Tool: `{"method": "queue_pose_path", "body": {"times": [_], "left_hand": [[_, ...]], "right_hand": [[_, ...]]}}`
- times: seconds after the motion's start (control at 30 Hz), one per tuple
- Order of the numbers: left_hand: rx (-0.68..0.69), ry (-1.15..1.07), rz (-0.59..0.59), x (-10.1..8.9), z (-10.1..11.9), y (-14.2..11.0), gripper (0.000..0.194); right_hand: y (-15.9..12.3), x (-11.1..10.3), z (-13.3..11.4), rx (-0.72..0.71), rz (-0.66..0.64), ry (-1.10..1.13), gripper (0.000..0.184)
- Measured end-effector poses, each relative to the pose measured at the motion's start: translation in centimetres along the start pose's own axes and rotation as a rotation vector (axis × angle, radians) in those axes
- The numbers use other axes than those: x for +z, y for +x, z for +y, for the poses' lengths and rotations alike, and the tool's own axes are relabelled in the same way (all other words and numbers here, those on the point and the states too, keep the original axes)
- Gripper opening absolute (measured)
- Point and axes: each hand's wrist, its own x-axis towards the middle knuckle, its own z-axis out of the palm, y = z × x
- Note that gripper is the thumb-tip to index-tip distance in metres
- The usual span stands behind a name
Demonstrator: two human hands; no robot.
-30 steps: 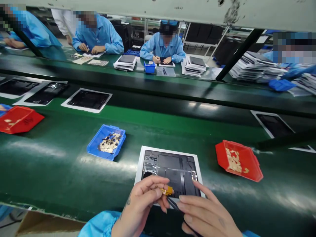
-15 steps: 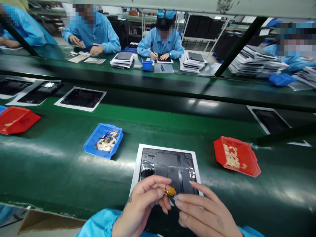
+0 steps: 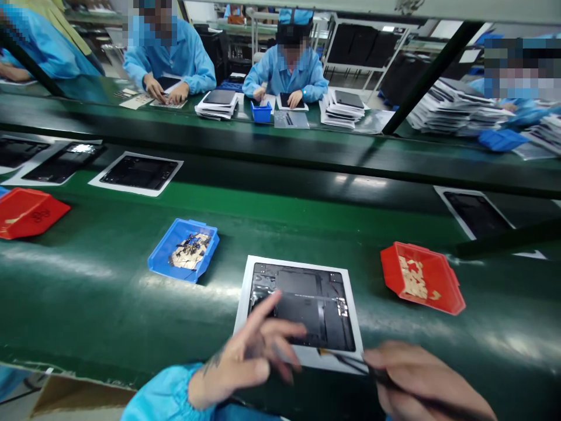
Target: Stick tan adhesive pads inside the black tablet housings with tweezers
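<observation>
My right hand (image 3: 421, 374), blurred by motion, is closed around dark tweezers (image 3: 357, 362) that point left. At the tweezers' tips is a small orange-yellow piece (image 3: 323, 352), over the lower edge of the white sheet. My left hand (image 3: 249, 351) holds nothing, its fingers spread above the lower left of a black tablet-like panel (image 3: 300, 310). That panel lies on the white sheet (image 3: 243, 286) in front of me, with dark inner parts and a small circuit board at its right side.
A blue bin (image 3: 164, 266) of small parts stands left, a red bin (image 3: 445, 292) of pale pieces right, another red bin (image 3: 39, 213) far left. More panels on sheets, such as one panel (image 3: 138, 172), lie along the green belt (image 3: 263, 210). Co-workers (image 3: 287, 73) sit across.
My hands have moved apart. The orange-yellow piece has left my left hand's fingers and is now at the tweezers' tips, lower and to the right. The left fingers have spread.
</observation>
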Motion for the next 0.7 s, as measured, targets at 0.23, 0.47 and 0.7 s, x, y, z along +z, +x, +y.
{"method": "queue_pose_path", "body": {"times": [0.23,0.47,0.7], "left_hand": [[0.144,0.403,0.597,-7.1,0.4,4.8,0.058],[0.074,0.454,0.483,-6.2,-0.5,3.8,0.049],[0.413,1.403,0.479,-6.1,-0.2,8.5,0.031]], "right_hand": [[2.4,4.3,5.1,0.519,0.168,0.255,0.014],[5.3,5.7,7.9,0.802,0.2,0.472,0.031],[8.8,8.2,11.3,0.821,0.134,0.541,0.03]]}}
